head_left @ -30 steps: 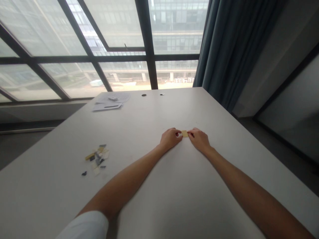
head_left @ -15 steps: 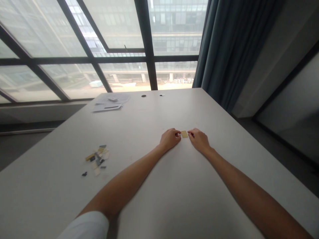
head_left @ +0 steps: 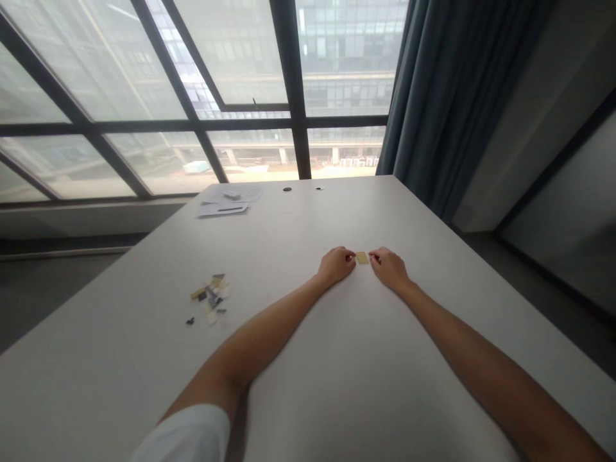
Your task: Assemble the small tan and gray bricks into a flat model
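Observation:
A small tan studded plate [head_left: 362,258], like a toy building-brick plate, lies on the white table between my two hands. My left hand [head_left: 337,264] is at its left side, with thumb and forefinger pinched close to the plate's edge. From the other side my right hand [head_left: 389,267] comes near the right edge, its fingers curled and pinched too. Whether either hand touches the plate, or has a tiny piece between the fingertips, is too small to make out.
Left of my left forearm lies a loose pile of small building pieces [head_left: 212,296] in tan, cream and grey, with a dark piece [head_left: 190,321] apart from it. Papers [head_left: 224,209] rest at the table's far left. Windows and a blue curtain [head_left: 423,115] stand behind the white table [head_left: 308,221].
My view has shifted slightly, so the table and its things appear a little further right. Both hands stay at either side of the tan plate, with their fingers still pinched.

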A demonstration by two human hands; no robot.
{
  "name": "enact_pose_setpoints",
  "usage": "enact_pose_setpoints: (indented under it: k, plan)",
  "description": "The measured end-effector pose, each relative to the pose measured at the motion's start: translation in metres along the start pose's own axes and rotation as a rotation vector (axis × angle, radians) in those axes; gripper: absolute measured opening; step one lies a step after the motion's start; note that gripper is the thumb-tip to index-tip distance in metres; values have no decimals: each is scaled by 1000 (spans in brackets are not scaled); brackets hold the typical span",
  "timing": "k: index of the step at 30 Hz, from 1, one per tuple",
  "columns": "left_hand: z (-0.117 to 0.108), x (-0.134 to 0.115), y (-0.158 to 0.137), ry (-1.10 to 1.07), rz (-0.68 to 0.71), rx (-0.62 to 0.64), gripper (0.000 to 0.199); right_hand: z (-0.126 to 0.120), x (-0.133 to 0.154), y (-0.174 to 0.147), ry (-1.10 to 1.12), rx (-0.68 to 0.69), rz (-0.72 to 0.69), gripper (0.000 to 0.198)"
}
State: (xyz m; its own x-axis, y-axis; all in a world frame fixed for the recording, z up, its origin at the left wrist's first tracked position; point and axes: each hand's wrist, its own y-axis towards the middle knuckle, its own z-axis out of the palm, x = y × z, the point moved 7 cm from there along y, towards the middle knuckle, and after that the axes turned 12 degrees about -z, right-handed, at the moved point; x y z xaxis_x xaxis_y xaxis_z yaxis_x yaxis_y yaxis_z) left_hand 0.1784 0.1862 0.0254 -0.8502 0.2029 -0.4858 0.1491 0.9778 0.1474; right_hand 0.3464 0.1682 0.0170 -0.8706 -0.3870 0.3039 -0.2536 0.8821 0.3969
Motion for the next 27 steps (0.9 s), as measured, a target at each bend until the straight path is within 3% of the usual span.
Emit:
enact_pose_setpoints:
  k: [12,18,22,27]
  plan:
    - [-3,2,5,-126,4,22,30,6,-6,3,3,8,10,28]
    - [-37,9,2,-183,5,43,31,-11,1,10,118,-31,-13,34]
    - [-78,11,-26,-176,64,21,31,-27,33,14,200,-108,-71,32]
    - [-111,34,-78,-84,98,7,29,-26,109,-3,297,-84,-277,31]
